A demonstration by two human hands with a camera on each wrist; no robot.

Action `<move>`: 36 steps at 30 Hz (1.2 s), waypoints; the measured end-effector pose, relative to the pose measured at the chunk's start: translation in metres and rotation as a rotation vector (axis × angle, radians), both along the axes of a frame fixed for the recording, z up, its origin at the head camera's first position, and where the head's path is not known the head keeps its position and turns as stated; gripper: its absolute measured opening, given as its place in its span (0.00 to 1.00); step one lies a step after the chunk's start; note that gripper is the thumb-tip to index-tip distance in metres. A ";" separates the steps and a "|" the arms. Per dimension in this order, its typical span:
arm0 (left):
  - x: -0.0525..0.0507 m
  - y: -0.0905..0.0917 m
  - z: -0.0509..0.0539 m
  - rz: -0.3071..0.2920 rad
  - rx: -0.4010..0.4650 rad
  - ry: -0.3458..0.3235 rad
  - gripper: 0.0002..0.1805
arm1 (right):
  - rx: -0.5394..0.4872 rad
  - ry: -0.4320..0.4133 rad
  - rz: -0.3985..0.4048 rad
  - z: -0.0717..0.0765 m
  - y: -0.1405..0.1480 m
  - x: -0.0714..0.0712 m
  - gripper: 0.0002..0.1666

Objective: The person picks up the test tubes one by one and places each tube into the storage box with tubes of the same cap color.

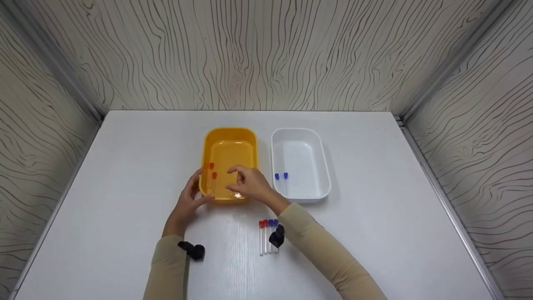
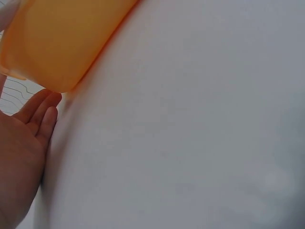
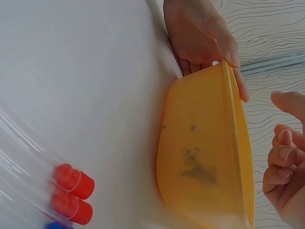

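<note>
My left hand (image 1: 188,202) holds the near left corner of a yellow tray (image 1: 233,152), its thumb at the rim and its fingers along the outer side. Over the tray's near part is my right hand (image 1: 253,183), thumb and forefinger apart with nothing between them; the other fingers curl in, as the right wrist view shows. Inside the yellow tray, two clear tubes with red caps (image 1: 214,175) lie at the left. Several tubes (image 1: 265,239) with red and blue caps lie side by side on the table, partly hidden by the right wrist's camera.
A white tray (image 1: 306,162) stands to the right of the yellow one, a narrow gap between them. Two tubes with blue caps (image 1: 285,175) lie in its near left part. The white table (image 1: 137,166) ends at a patterned back wall (image 1: 245,54).
</note>
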State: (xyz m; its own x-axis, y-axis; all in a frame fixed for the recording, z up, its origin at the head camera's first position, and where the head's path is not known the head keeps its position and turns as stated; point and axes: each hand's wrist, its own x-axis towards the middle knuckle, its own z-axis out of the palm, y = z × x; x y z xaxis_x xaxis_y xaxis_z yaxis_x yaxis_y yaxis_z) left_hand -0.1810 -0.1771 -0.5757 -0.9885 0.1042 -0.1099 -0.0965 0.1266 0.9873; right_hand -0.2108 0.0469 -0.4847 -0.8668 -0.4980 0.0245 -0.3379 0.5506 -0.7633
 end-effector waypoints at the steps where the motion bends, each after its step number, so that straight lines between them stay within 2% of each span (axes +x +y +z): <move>1: 0.000 0.000 0.000 0.002 0.004 0.000 0.46 | -0.008 0.008 0.005 0.000 0.001 0.001 0.23; 3: 0.000 0.000 0.000 0.005 0.008 -0.005 0.46 | -0.018 0.015 0.012 0.001 0.003 0.004 0.23; 10: 0.003 0.002 0.004 0.026 0.028 -0.093 0.46 | -0.064 0.033 0.035 0.001 0.010 0.011 0.20; 15: 0.003 0.002 0.003 0.020 0.015 -0.061 0.46 | -0.071 0.038 0.050 -0.002 0.016 0.020 0.20; 23: 0.003 0.003 0.005 0.028 -0.007 -0.074 0.47 | -0.095 0.095 0.104 -0.014 0.029 0.040 0.19; 31: 0.004 0.003 0.006 0.033 0.017 -0.089 0.46 | -0.046 0.081 0.115 -0.025 0.047 0.055 0.21; 36: 0.004 0.003 0.005 0.024 0.026 -0.059 0.46 | 0.013 0.074 0.104 -0.029 0.058 0.062 0.23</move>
